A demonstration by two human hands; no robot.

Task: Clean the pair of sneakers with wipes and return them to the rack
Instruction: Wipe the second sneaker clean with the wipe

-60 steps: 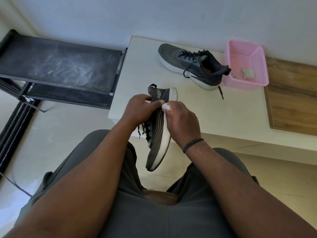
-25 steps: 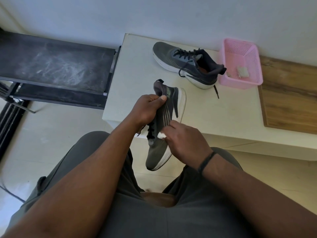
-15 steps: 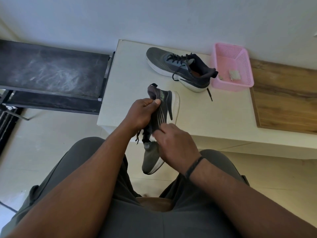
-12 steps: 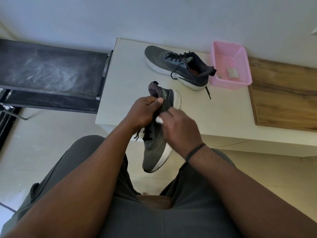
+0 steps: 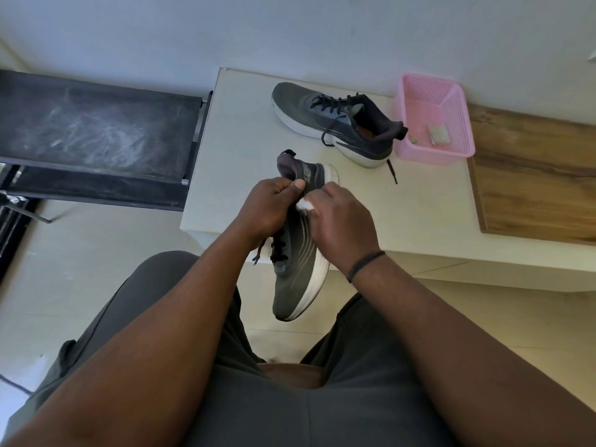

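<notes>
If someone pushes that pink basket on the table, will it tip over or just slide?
The pink basket would probably slide rather than tip: it looks low and wide, sitting flat on the smooth white table. It is likely very light, being thin mesh plastic holding only a couple of small scraps, so a gentle push should move it easily.

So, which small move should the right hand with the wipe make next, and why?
Probably draw the white wipe down the grey sneaker's side toward the toe. The right hand presses it near the heel, the left hand grips the collar, and the side below looks unwiped.
</notes>
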